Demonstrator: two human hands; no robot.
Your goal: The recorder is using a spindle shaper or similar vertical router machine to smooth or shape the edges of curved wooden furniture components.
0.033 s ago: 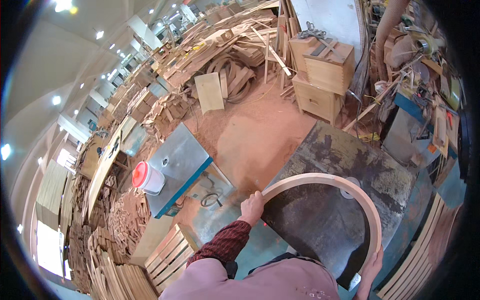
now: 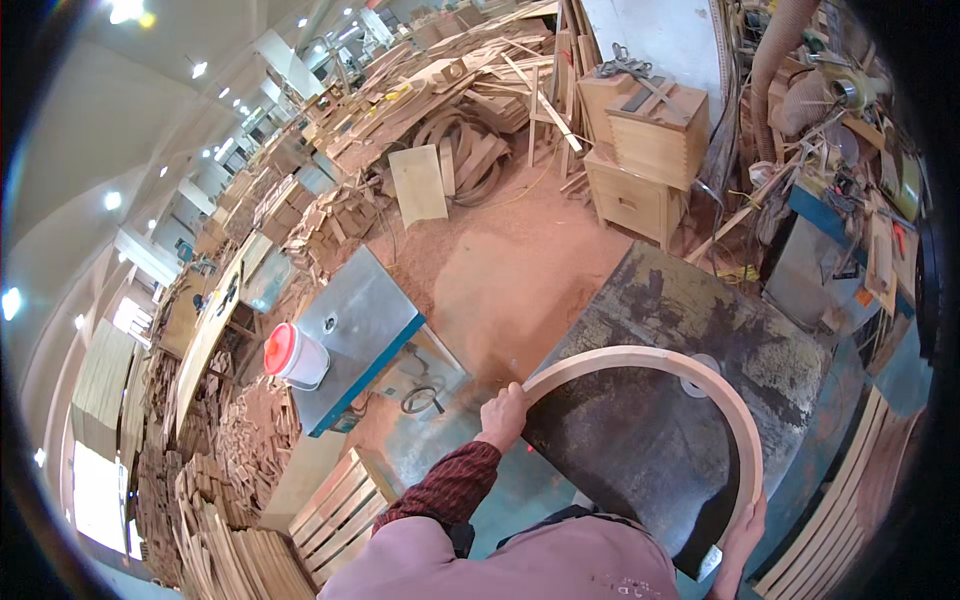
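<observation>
A curved wooden arch [image 2: 640, 358], pale and smoothly bent, spans the dark metal machine table [image 2: 640, 455] before me. My left hand [image 2: 503, 415] is closed round its left end, just off the table's left edge. On the right, my right hand [image 2: 742, 535] grips the other end low down, near the table's front corner; part of those fingers is hidden behind the wood. Beside the arch's upper right curve, a round pale disc [image 2: 700, 375] shows on the tabletop.
Left of me stands a second metal-topped machine [image 2: 365, 320] with a red-lidded white bucket [image 2: 300, 358] on it. Wooden cabinets [image 2: 640, 150] stand beyond the table. Stacked curved strips [image 2: 830, 510] lie at the right, a slatted wooden stack [image 2: 340, 510] at the lower left. Sawdust covers the floor.
</observation>
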